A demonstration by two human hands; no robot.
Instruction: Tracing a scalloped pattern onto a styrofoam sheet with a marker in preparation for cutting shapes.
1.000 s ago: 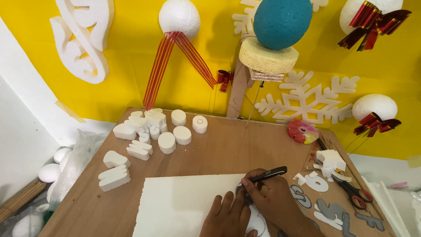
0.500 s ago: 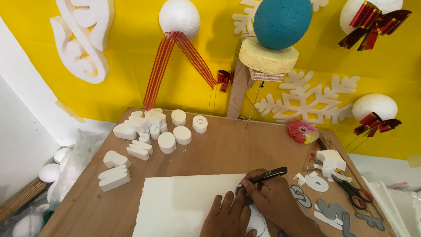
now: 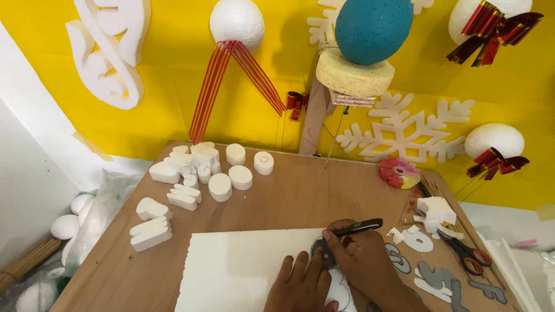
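A white foam sheet [image 3: 243, 268] lies on the wooden table [image 3: 289, 196] near its front edge. My right hand [image 3: 361, 260] grips a black marker [image 3: 358, 227], whose tip rests at a grey paper cut-out [image 3: 324, 257] lying on the sheet. My left hand [image 3: 300, 286] presses flat with spread fingers on that cut-out and the sheet, just left of the right hand.
Several white foam cut-out shapes [image 3: 196, 170] are piled at the table's back left. Scissors [image 3: 462, 251], grey and white paper cut-outs [image 3: 439, 277] and a tape roll [image 3: 399, 172] lie at the right. Foam balls, a snowflake [image 3: 404, 133] and a teal ball [image 3: 370, 29] decorate the yellow wall.
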